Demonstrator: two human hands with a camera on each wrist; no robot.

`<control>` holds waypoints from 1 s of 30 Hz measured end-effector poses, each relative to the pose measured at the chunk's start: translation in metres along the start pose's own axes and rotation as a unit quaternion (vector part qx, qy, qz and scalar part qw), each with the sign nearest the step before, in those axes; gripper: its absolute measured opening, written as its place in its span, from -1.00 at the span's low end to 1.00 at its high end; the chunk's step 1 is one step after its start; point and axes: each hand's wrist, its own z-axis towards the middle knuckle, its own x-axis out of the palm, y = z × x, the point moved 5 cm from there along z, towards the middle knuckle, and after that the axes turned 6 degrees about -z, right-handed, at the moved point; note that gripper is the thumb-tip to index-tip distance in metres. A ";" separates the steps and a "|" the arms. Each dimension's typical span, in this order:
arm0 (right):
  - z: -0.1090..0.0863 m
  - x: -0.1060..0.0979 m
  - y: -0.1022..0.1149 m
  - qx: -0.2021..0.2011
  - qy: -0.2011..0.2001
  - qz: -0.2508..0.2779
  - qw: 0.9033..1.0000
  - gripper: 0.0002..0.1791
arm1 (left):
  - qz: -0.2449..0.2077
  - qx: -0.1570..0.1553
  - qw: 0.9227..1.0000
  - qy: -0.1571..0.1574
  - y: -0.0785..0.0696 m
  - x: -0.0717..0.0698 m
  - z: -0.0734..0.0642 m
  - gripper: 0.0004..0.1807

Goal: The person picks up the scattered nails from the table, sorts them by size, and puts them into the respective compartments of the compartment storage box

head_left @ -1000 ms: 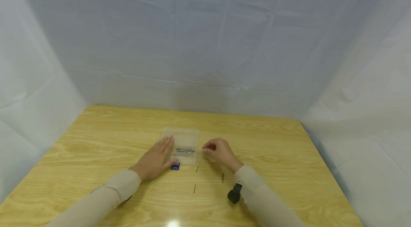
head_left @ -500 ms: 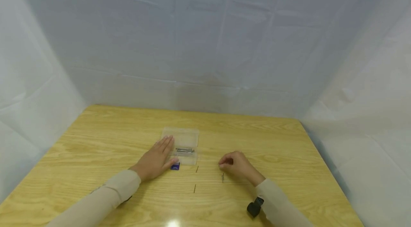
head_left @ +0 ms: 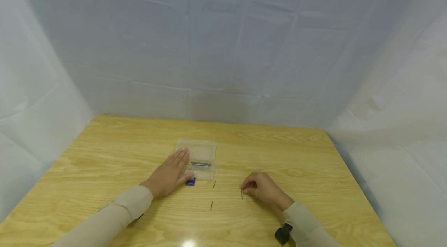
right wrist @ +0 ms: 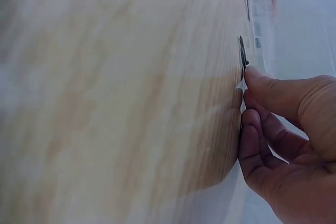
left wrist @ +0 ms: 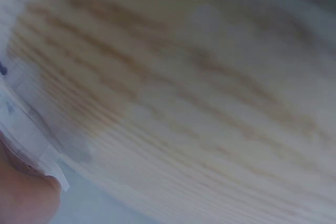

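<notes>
My left hand [head_left: 167, 173] lies flat with straight fingers on the left side of an opened clear plastic box [head_left: 204, 175]. Several long metal nails [head_left: 201, 164] lie inside the box. By the left thumb is a small blue label [head_left: 190, 181]. My right hand [head_left: 262, 188] is low over the table, with curled fingers and its thumb and fingertips right at the ends of two dark nails [head_left: 242, 195]. In the right wrist view, the thumb tip meets the near end of the dark nails [right wrist: 242, 51]; I cannot tell whether they are pinched.
Two single nails lie on the wooden table [head_left: 139, 130]: one nail [head_left: 214, 184] just in front of the box, another nail [head_left: 211, 205] nearer to me. White sheeting [head_left: 223, 45] hangs behind the table and on both sides.
My right hand has moved from beside the box's right edge, rightward and toward me, down to the two dark nails. The left hand has stayed on the box.
</notes>
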 end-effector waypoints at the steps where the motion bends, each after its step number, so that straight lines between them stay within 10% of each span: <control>1: 0.000 0.000 0.000 -0.003 0.001 -0.005 1.000 -0.95 | 0.000 0.000 1.000 -0.001 0.000 0.000 0.000 -0.16; 30: 0.006 0.001 0.004 -0.041 0.019 -0.074 0.996 -0.94 | 0.002 -0.002 1.000 0.002 0.000 0.001 0.000 -0.16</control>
